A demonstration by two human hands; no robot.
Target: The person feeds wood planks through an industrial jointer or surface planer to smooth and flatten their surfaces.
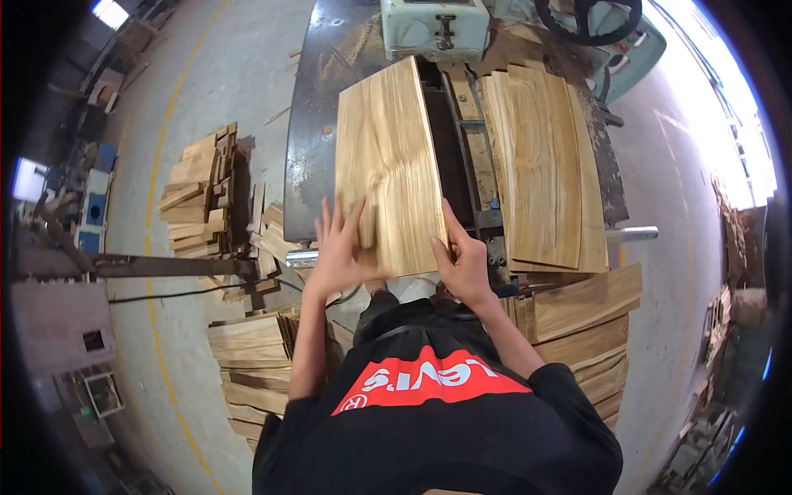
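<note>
A broad wooden board (pixel 388 157) with wavy grain lies at a slant over the machine's dark metal table (pixel 318 136). My right hand (pixel 464 260) grips its lower right edge, thumb on the top face and fingers along the side. At the lower left corner, my left hand (pixel 334 252) is spread, its fingertips overlapping the board's face. To the right of the board runs a dark slot (pixel 452 140) in the machine. Beyond that slot lies a stack of similar boards (pixel 540 165), slightly fanned out.
A pale green machine housing (pixel 435 29) stands at the table's far end, with a black handwheel (pixel 587 21) to its right. Piles of boards sit on the floor at left (pixel 194 194), near left (pixel 252 355) and near right (pixel 586 322). A metal beam (pixel 173 266) extends from the left.
</note>
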